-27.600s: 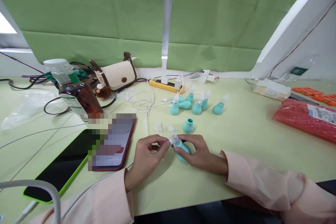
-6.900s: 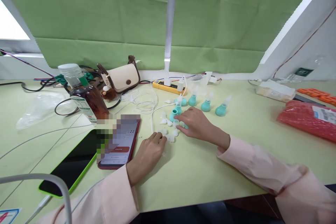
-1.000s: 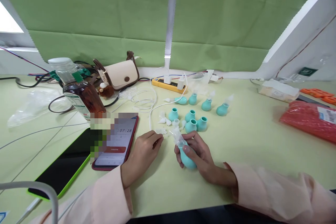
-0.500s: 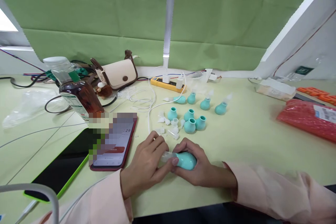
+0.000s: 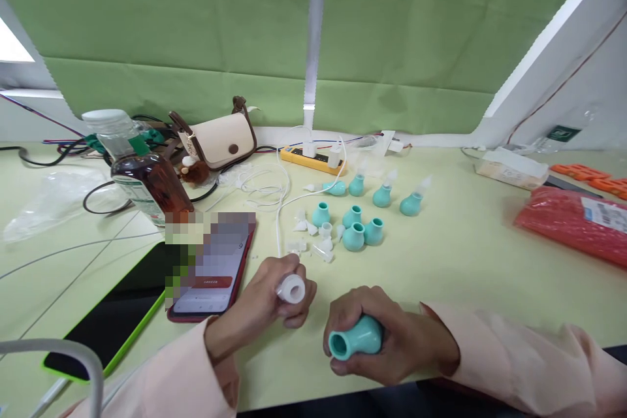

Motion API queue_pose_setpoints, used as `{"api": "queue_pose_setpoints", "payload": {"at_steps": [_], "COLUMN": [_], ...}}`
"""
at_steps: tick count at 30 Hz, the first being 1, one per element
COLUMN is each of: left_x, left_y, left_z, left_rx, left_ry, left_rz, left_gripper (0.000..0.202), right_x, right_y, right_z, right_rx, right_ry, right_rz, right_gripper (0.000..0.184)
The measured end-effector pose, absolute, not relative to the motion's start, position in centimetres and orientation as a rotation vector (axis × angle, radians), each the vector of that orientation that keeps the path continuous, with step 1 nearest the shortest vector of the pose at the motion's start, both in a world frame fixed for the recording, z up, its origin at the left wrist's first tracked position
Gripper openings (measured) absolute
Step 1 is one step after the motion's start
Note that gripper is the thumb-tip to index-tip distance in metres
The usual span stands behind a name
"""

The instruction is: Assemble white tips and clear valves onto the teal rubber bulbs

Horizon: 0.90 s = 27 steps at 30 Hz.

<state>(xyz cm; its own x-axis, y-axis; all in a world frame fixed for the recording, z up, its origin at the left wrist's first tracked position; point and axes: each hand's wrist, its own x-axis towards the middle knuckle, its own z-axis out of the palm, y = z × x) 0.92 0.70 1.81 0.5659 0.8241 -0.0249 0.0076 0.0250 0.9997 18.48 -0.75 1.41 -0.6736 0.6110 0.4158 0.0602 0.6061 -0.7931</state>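
My left hand [image 5: 274, 290] is closed around a clear plastic nozzle [image 5: 292, 289], whose round open end faces me. To its right, my right hand [image 5: 386, 333] grips a teal rubber bulb [image 5: 363, 338] with its hollow neck pointing left. The nozzle and the bulb are apart. Beyond my hands stand several open teal bulbs [image 5: 353, 236], beside small clear and white nozzle parts [image 5: 322, 250]. Farther back, several bulbs with clear tips fitted [image 5: 411, 202] stand in a row, and one bulb [image 5: 335, 188] lies on its side.
A red-cased phone [image 5: 210, 304] and a green-edged phone [image 5: 112, 304] lie at left, near a bottle of brown liquid [image 5: 149, 183]. A handbag [image 5: 223, 140] and a yellow power strip [image 5: 313, 160] are at the back. A red package [image 5: 573, 219] lies at right.
The nozzle and the bulb were together between my hands; now they are separated. My right hand has moved down and right, turning the bulb's neck left, while my left hand holds the nozzle.
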Motion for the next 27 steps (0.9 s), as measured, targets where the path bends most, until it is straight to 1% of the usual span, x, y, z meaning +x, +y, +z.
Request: {"api": "queue_pose_setpoints", "payload": {"at_steps": [1,3,4,6,8,10,13,17,19,23,27], "left_x": [0.6,0.1,-0.1,-0.3,-0.3,-0.2,0.2,0.8,1.1,1.2,1.4], "left_y": [0.8,1.0,1.0,1.2,1.4,1.5,1.5,1.4,1.4,1.7,2.4], "left_z": [2.2,2.8,3.0,3.2,3.2,3.0,3.0,2.7,2.3,1.0,-0.1], "left_rx": [1.538,2.026,2.321,2.779,2.994,3.032,2.998,2.972,2.985,2.990,2.954], "left_ry": [0.782,0.876,0.954,1.124,1.222,1.222,1.194,1.182,1.164,1.140,1.249], "left_rz": [0.768,0.757,0.716,0.487,0.176,-0.044,-0.112,-0.094,-0.087,0.043,0.247], "left_gripper": [0.048,0.045,0.043,0.040,0.038,0.036,0.032,0.026,0.023,0.020,0.017], "right_x": [18.9,19.8,20.3,21.4,22.3,22.8,23.0,22.7,22.5,22.7,23.0], "right_y": [-0.7,-0.1,0.4,1.8,3.6,5.8,9.2,13.2,14.5,15.7,16.4], "right_z": [2.0,3.4,4.2,6.0,7.5,8.5,8.5,6.3,5.0,3.9,4.5], "right_rx": [-0.529,-0.578,-0.628,-0.738,-0.749,-0.840,-0.940,-1.223,-1.334,-1.387,-1.398], "right_ry": [-2.147,-2.102,-2.056,-1.927,-1.778,-1.759,-1.867,-2.044,-2.164,-2.318,-2.412], "right_rz": [0.986,0.910,0.885,0.864,0.790,0.705,0.545,0.332,0.308,0.340,0.271], "right_gripper": [0.029,0.041,0.041,0.023,0.020,0.018,0.019,0.022,0.022,0.021,0.020]}}
